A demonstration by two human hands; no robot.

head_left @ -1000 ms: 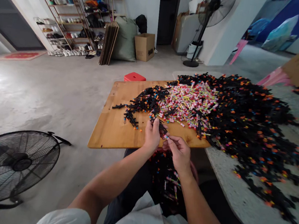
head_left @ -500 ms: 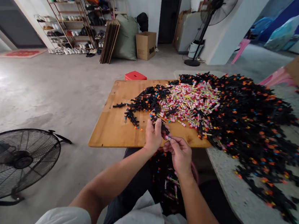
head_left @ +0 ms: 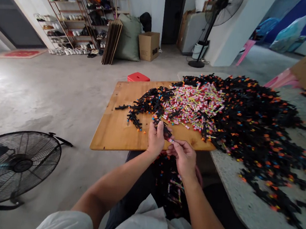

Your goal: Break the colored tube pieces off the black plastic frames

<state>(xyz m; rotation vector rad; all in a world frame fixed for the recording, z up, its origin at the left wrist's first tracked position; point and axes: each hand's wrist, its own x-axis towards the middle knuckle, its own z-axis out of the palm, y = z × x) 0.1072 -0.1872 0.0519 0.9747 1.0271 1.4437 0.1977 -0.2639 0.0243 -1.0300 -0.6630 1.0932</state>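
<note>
My left hand (head_left: 155, 140) is closed around a small black toy gun (head_left: 167, 132) over the near edge of the wooden board (head_left: 122, 136). My right hand (head_left: 183, 156) pinches a small pink-and-white tube (head_left: 171, 141) at the near end of the toy gun. Beyond my hands lies a pile of pink, white and yellow tubes (head_left: 196, 101). Black toy guns with orange and blue tips (head_left: 258, 116) are heaped to the right, and a smaller group (head_left: 153, 99) lies at the left of the tubes.
A container of black pieces and tubes (head_left: 173, 187) is below my hands. A floor fan (head_left: 22, 165) stands at the left, a red stool (head_left: 138, 77) behind the board. The grey stone table (head_left: 232, 191) extends right. Shoe racks (head_left: 70, 19) and a carton (head_left: 148, 46) stand farther back.
Both hands stay almost in place. The tube and toy gun between them have shifted very slightly, with the tube still at the toy gun's near end.
</note>
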